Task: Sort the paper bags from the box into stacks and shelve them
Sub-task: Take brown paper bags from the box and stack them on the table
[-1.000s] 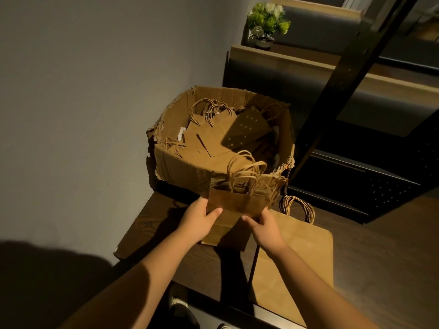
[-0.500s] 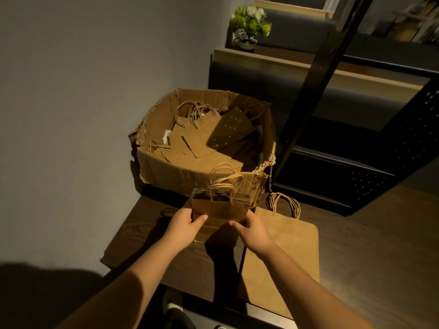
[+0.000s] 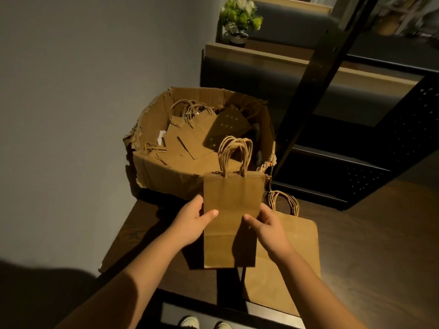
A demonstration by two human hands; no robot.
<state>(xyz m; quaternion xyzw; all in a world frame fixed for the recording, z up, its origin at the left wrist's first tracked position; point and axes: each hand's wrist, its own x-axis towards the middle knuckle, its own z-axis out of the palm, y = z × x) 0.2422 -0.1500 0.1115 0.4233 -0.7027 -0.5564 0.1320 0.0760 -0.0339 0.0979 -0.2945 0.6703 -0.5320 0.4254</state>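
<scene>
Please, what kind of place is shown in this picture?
Probably a cafe or restaurant seating area: dark upholstered booth benches with wooden tops, a dark wooden table, and a small potted plant with green and white flowers.

The small bag looks like plain matt brown kraft paper, smooth, with twisted paper-cord handles. The bigger bag lying flat on the right is the same stuff. The box is rough corrugated cardboard, edges torn and frayed. The table is dark wood with visible grain and a slight sheen. The shelf frame on the far right looks like matt black perforated metal.
</scene>
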